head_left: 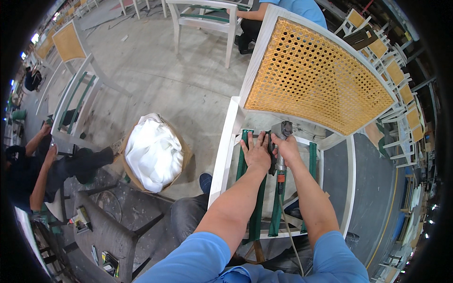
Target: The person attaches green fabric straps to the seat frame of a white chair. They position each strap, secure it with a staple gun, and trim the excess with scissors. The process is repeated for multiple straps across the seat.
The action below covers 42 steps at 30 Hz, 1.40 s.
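A white wooden chair frame (226, 146) with a woven cane back (314, 70) stands in front of me. Green webbing straps (256, 214) run from front to back across its uncovered seat. Near the far seat rail, my left hand (257, 154) lies with fingers stretched out over the webbing. Close beside it, my right hand (288, 150) is wrapped around an air-powered staple gun (281, 164), its dark head at the far rail. A thin air hose (289, 231) trails from the tool toward my lap. My hands partly hide where the tool meets the rail.
To the left stands a carton (186, 153) filled with white material. A grey chair (106, 233) holds another staple gun (82, 219) and small items. One co-worker (28, 174) handles a chair at left; another (302, 12) is beyond my chair. Several chairs (395, 73) stand at right.
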{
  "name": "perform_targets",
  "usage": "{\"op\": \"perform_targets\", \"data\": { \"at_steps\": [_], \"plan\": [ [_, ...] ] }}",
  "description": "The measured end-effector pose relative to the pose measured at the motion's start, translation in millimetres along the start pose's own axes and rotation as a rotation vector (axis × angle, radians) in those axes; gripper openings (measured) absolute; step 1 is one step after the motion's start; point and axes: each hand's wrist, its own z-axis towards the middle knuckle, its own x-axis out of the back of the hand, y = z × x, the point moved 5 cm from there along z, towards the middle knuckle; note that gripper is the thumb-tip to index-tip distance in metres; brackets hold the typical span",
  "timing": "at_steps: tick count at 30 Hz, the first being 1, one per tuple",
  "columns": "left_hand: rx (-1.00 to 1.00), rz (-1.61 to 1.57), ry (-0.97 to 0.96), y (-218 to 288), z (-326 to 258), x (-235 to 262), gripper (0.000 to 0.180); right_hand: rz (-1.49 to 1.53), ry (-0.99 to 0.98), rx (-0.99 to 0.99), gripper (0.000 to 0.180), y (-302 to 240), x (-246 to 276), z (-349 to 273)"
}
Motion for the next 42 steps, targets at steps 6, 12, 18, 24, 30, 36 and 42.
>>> {"op": "perform_targets", "data": {
  "at_steps": [6,12,18,24,30,36,42],
  "plan": [
    [-0.033,-0.055,0.109,-2.3,-1.0,-0.4,0.070,-0.056,0.031,0.011,0.025,3.5,-3.1,0.1],
    [0.069,-0.235,0.289,-14.2,-0.6,2.6,0.047,0.109,0.012,0.041,0.025,0.6,6.3,-7.7],
    [0.066,-0.213,0.334,-16.8,4.1,0.3,0.030,0.097,-0.055,0.060,0.025,-2.8,0.6,-7.3],
    [0.104,-0.245,0.247,-16.8,4.5,2.6,0.027,0.050,-0.023,0.033,0.023,3.5,-8.4,-1.6],
    [0.120,-0.278,0.338,-17.6,5.8,4.6,0.026,0.003,-0.030,0.005,0.023,-2.0,-9.1,-1.5],
    [0.112,-0.335,0.377,-19.7,7.0,1.4,0.024,-0.010,-0.084,0.066,0.023,-5.5,-14.6,-4.4],
    [0.136,-0.322,0.328,-19.3,9.1,0.5,0.025,-0.040,-0.085,0.055,0.023,-2.0,-15.6,-0.8]
  ]
}}
